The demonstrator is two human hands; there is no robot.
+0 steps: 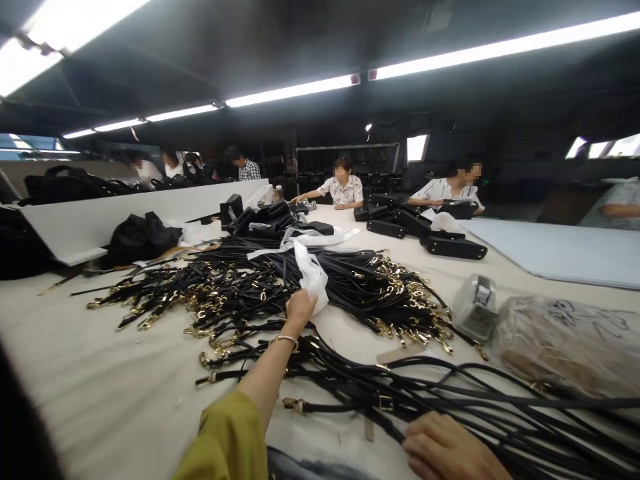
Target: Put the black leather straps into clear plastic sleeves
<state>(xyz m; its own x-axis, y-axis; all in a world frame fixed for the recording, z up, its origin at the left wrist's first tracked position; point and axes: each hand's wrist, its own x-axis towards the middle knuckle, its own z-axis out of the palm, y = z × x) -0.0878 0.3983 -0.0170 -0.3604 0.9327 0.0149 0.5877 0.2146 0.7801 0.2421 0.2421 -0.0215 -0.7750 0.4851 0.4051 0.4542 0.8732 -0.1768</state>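
Nearest: right hand (450, 447), fingers curled in at near straps (425, 380); can't tell if it has hold of one. Near straps: black, long, overlapping, can't count; one square gold buckle (385, 403) clear among them. Two flat tan pieces lie by them.

Left hand (301, 310) reaches over the table (125, 373), fingers closed on one bunched white wrap (311, 273), lifted at the front of the strap heap (280, 280).

Progress, my read: partway. Done: gold hardware is on many visible strap ends. Left: straps in both piles lie loose and tangled; remaining amount can't be sized. Heap count: dozens by eye, no exact number. One more white strip (327, 238) lies across its back; can't tell if it joins the held piece.

Right of heap: one tape dispenser (475, 307), one plastic-wrapped parcel (565, 343) just beside it.

Farther: black bags in two clusters, left cluster (270, 219) and right cluster (420, 227), each several, overlapped. One pale board (565, 250) at right.

Far: six co-workers visible, plus a partial one at right edge.
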